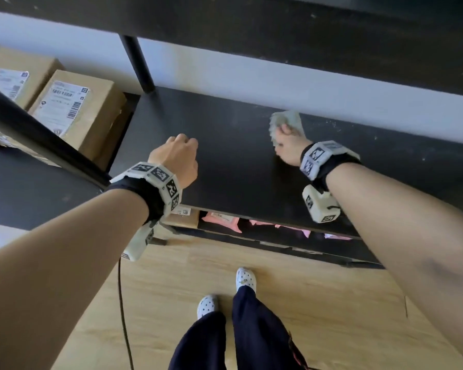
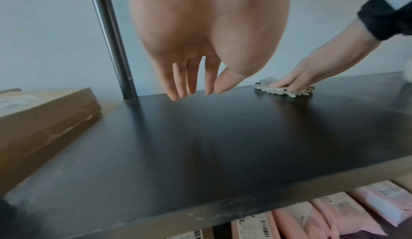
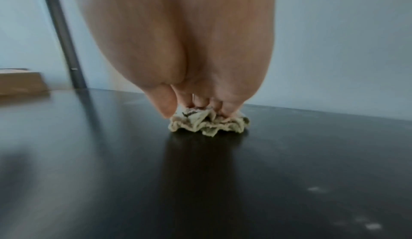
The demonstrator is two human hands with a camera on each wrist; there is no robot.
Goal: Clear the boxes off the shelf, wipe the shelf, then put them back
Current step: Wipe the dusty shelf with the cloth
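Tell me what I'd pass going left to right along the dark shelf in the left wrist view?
Cardboard box → upright black post → left hand, fingers hanging open above the shelf → crumpled cloth → right hand pressing it down.

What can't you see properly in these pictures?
- Words on the box labels: too small and blurry in the head view.
- Underside of the cloth: pressed against the shelf under the right hand.
- Pink packets: mostly hidden beneath the shelf.
- Left hand fingertips: whether they touch the shelf is unclear.
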